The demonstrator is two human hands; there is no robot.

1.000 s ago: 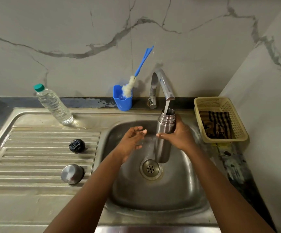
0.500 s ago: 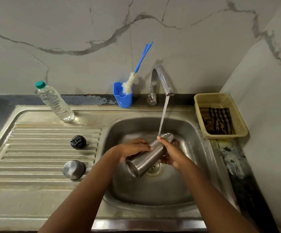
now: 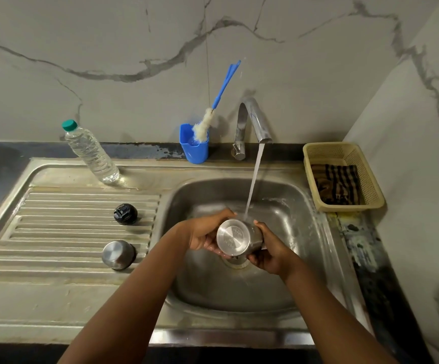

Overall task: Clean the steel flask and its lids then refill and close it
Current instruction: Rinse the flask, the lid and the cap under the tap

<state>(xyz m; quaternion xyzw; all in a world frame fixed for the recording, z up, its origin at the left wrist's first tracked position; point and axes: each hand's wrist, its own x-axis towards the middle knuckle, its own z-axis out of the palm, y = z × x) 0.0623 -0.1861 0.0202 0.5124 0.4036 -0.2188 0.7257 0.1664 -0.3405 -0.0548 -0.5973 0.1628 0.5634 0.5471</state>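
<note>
Two hands on flask: left hand point(image 3: 204, 233) and right hand point(image 3: 271, 254) both wrap the steel flask point(image 3: 236, 239), one on each side, over the sink point(image 3: 305, 232) basin.
Head view, flask axis: lies near horizontal, long axis running away from the camera; flat base faces the camera, mouth end points toward the back of the basin and is hidden.
Flask position: above the drain, between the two hands, just under where the water stream point(image 3: 254, 179) from the tap point(image 3: 255, 122) lands on its far upper side.
Left hand state: fingers curled over the top and left flank of the flask, palm under it; clamped on it.
Right hand state: fingers curled round the right flank and underside; clamped on it.
Nearer hand: both equally on it; neither free.
Lids: black inner lid point(image 3: 125, 213) and steel cap point(image 3: 118, 254) sit on the drainboard to the left, well apart from the hands; left hand is the nearer one.
Other: bottle brush point(image 3: 208, 122) stands in blue cup point(image 3: 194, 145) behind the sink; water bottle point(image 3: 89, 152) upright at the back left.
Judgement: outside rinse under way; next move likely turns on rolling the flask about its long axis under the stream. Wet steel, slip risk.
</note>
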